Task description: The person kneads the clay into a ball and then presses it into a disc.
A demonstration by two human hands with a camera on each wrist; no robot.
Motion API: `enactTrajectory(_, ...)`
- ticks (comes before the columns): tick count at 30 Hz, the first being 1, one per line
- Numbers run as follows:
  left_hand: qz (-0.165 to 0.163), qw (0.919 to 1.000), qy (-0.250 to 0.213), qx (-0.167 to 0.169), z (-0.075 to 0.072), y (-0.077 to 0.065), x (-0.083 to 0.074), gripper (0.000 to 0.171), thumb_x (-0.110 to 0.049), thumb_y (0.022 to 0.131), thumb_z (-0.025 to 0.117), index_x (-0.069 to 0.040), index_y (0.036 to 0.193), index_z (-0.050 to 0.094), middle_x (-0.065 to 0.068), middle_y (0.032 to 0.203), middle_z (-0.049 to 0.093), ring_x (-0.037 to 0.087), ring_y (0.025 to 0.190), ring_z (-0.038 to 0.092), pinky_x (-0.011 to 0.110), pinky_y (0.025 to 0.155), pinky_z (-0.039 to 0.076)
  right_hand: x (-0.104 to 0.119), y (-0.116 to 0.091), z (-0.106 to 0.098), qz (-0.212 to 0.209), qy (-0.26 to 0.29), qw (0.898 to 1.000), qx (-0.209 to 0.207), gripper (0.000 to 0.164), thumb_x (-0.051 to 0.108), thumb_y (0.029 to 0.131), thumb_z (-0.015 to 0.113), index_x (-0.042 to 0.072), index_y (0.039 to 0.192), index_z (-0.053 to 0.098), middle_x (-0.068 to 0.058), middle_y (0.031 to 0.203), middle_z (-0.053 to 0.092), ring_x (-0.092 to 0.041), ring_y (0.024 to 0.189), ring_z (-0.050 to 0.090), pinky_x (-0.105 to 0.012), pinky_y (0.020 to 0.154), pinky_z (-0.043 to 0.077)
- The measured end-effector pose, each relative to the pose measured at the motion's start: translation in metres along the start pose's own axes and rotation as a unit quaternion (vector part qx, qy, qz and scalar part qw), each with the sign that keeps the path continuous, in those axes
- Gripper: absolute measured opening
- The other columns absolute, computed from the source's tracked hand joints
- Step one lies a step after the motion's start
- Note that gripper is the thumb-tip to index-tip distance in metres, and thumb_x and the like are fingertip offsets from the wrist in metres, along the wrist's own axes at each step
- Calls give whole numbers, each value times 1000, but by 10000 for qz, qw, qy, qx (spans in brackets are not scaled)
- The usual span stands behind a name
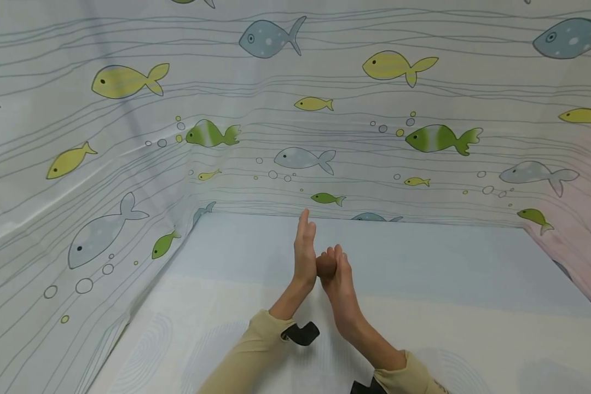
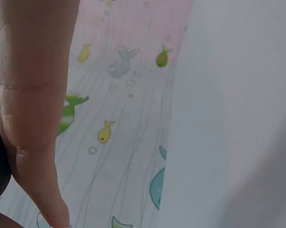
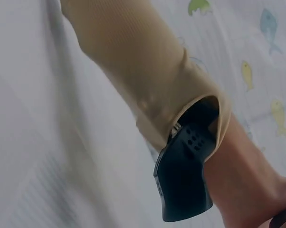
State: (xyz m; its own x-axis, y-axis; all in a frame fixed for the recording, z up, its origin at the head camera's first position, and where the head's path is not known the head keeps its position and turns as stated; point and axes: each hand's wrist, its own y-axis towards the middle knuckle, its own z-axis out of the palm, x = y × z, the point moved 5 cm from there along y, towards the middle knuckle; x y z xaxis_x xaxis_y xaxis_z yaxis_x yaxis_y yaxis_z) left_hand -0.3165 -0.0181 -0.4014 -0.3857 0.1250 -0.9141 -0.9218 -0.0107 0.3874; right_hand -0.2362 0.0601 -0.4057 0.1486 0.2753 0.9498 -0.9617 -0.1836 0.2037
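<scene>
A small brown ball (image 1: 326,266), apparently of modelling clay, is held between the two palms in the head view. My left hand (image 1: 305,254) stands nearly upright, fingers straight, its palm against the ball's left side. From the right, my right hand (image 1: 342,293) supports the ball at its palm and fingers, which point up and away. In the left wrist view, a hand (image 2: 31,109) fills the left side, with a dark rounded edge beside it. The right wrist view shows the left forearm's beige sleeve (image 3: 133,61) and bare wrist (image 3: 243,166).
Below the hands lies a pale table surface (image 1: 448,279) with faint circular patterns. A white fish-print sheet (image 1: 256,109) rises behind and at the left, turning pinkish at the right. Black wrist cameras sit at both cuffs, the left wrist camera (image 1: 302,334) being the plainer.
</scene>
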Motion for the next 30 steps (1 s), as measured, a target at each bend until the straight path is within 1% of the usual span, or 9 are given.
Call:
enactTrajectory(5, 53, 10000, 9, 45, -4, 2, 2, 66, -44, 101, 32, -15, 159, 18, -2, 164, 17, 17, 151, 15, 48, 121, 12, 4, 0, 4, -139, -11, 9998, 119, 73, 52, 104, 7, 6, 155, -17, -14, 164, -14, -32, 151, -9, -58, 119, 4)
enactTrajectory(7, 96, 9999, 14, 121, -3, 1, 3, 67, -44, 101, 32, -14, 159, 17, -2, 165, 16, 18, 151, 15, 49, 121, 12, 6, 3, 3, -277, 13, 9996, 93, 74, 50, 105, 7, -4, 155, 5, -20, 160, 9, -29, 151, -1, -57, 120, 6)
enactTrajectory(9, 146, 9996, 7, 237, -1, -1, 4, 68, -44, 101, 31, -13, 159, 15, -1, 165, 14, 20, 151, 14, 49, 121, 11, 8, 6, 2, -405, 17, 9992, 55, 71, 48, 106, 7, -12, 138, 25, -24, 139, 29, -27, 147, 13, -55, 120, 10)
enactTrajectory(13, 160, 9983, -24, 561, 5, -9, 9, 71, -46, 100, 29, -11, 160, 12, 1, 165, 11, 21, 152, 11, 51, 121, 9, 11, 12, -3, -561, -33, 9984, -65, 69, 49, 106, 6, -17, 104, 25, -26, 92, 26, -42, 114, 37, -47, 119, 15)
enactTrajectory(17, 110, 9956, -131, 924, 14, -22, 15, 71, -46, 101, 29, -11, 160, 10, 4, 166, 9, 20, 152, 8, 52, 121, 7, 10, 14, -10, -325, -133, 9991, -253, 82, 54, 104, 6, -16, 144, 20, -39, 136, 36, -42, 136, 31, -47, 122, 6)
enactTrajectory(19, 107, 9932, -183, 1148, 21, -30, 17, 71, -45, 101, 28, -10, 160, 8, 5, 166, 8, 20, 152, 8, 51, 121, 8, 8, 14, -14, -144, -163, 9987, -451, 78, 56, 103, 6, 2, 159, 4, -18, 164, 10, -29, 152, 8, -48, 122, 1)
enactTrajectory(20, 97, 9917, -218, 1260, 24, -33, 17, 71, -44, 101, 28, -11, 160, 8, 5, 166, 8, 20, 152, 8, 50, 121, 9, 8, 15, -17, -69, -153, 9982, -579, 74, 57, 102, 7, 11, 159, -3, -4, 166, -4, -23, 153, -3, -50, 122, 0)
enactTrajectory(23, 114, 9881, -301, 1502, 32, -43, 15, 71, -42, 102, 28, -9, 160, 5, 6, 166, 7, 20, 152, 8, 47, 122, 11, 7, 19, -24, -120, -100, 9951, -973, 72, 57, 102, 11, 16, 160, 1, 1, 167, 0, -18, 153, -1, -48, 122, 1)
enactTrajectory(30, 126, 9855, -251, 1673, 37, -57, 0, 69, -45, 102, 28, -13, 160, 8, -2, 166, 8, 15, 152, 7, 47, 122, 10, 6, 30, -43, -298, 74, 9886, -1472, 72, 57, 102, 17, 18, 160, -1, 2, 167, -2, -17, 153, -2, -40, 123, -2)
